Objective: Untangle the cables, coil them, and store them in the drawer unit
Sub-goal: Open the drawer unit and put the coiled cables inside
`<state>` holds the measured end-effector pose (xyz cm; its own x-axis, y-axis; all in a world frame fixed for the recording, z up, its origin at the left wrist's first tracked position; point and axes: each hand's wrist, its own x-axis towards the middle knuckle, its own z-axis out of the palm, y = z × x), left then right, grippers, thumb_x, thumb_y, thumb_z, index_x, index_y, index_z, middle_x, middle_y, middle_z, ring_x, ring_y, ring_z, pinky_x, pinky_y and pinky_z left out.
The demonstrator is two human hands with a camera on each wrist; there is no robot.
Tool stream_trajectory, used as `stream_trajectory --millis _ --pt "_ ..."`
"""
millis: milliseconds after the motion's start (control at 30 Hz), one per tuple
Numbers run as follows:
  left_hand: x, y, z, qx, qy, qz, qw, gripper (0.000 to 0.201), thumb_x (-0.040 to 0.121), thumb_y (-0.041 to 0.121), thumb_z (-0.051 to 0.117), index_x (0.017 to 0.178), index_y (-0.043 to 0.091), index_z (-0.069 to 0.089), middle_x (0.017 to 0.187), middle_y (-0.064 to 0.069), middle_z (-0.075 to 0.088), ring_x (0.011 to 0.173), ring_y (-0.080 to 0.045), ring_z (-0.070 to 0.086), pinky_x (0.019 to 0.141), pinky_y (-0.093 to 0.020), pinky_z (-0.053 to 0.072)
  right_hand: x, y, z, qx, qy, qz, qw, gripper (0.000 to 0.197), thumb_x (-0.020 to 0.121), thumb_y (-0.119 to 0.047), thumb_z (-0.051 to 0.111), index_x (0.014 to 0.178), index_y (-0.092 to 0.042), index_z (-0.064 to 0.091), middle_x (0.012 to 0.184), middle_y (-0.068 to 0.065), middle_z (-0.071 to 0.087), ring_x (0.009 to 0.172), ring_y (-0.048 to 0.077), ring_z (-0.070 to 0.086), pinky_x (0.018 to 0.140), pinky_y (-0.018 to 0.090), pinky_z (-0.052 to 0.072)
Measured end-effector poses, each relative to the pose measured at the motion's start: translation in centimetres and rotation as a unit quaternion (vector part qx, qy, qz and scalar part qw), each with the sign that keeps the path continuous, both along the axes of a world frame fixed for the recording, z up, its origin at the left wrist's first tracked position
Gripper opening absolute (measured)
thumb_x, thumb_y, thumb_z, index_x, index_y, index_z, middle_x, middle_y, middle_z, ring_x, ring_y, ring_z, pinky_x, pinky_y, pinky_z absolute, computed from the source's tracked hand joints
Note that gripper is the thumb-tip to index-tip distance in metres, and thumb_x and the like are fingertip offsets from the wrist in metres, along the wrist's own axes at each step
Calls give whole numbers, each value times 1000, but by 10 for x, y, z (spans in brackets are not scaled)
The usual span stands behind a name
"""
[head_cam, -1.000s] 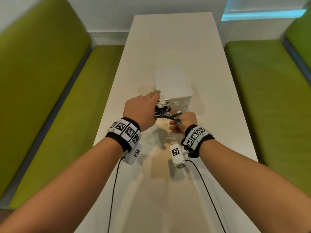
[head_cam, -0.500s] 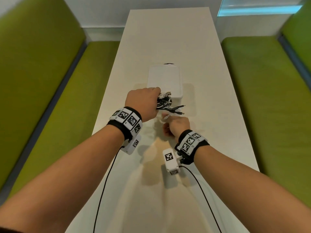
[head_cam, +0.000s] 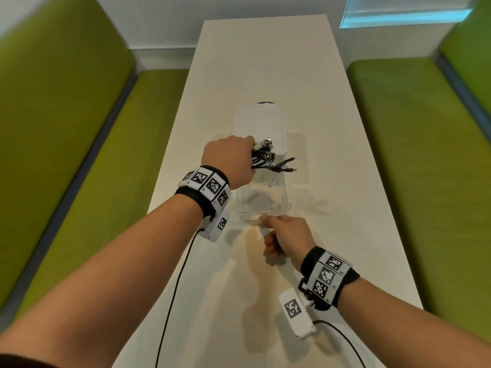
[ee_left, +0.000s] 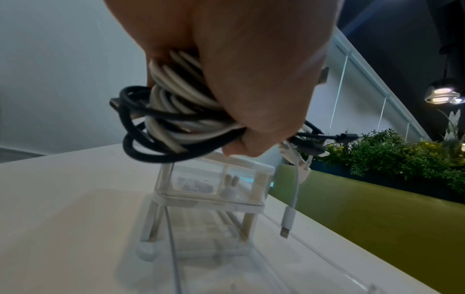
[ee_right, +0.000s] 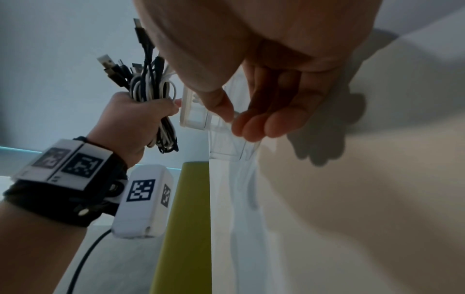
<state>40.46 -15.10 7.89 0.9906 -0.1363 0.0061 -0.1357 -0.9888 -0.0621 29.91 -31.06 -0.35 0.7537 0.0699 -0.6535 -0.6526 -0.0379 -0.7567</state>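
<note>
- Since the earlier frame, right hand [head_cam: 288, 236] had pulled the clear drawer [head_cam: 261, 205] out, pinching its front.
- Left hand [head_cam: 229, 160] gripped the coiled cables [head_cam: 265, 158] above it.

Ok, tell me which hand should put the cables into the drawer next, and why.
Left. The left hand already grips the coiled cables directly above the pulled-out clear drawer, so probably it need only lower and release. The right hand is busy holding the drawer's front edge, keeping it open.

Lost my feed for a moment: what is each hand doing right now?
Left hand: closed around the coiled cable bundle.
Right hand: pinching the clear drawer by its front edge.
</note>
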Motion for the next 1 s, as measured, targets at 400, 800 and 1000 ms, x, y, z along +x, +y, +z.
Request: stream_trajectory --millis 400,800,1000 --pt "-58 -6 -37 -44 -22 100 994 47 86 29 68 126 19 45 106 -2 60 79 -27 64 57 -34 39 39 -38 5 -289 -260 42 920 30 85 -47 75 97 -24 59 90 -4 56 79 14 57 68 29 44" --pt "-43 -32 -55 -46 -1 216 975 60 90 18 64 141 10 33 120 -9 56 92 -32 66 57 -35 36 49 -35 -19 -194 -326 70 923 29 84 -13 77 105 -27 62 89 -5 62 69 11 59 67 20 50" --pt "-45 -47 -47 56 45 128 989 47 88 21 65 128 8 44 125 -9 50 105 -27 55 57 -34 37 52 -35 -22 -201 -334 79 918 40 86 -13 74 118 -31 60 87 -8 61 71 12 63 65 17 46"
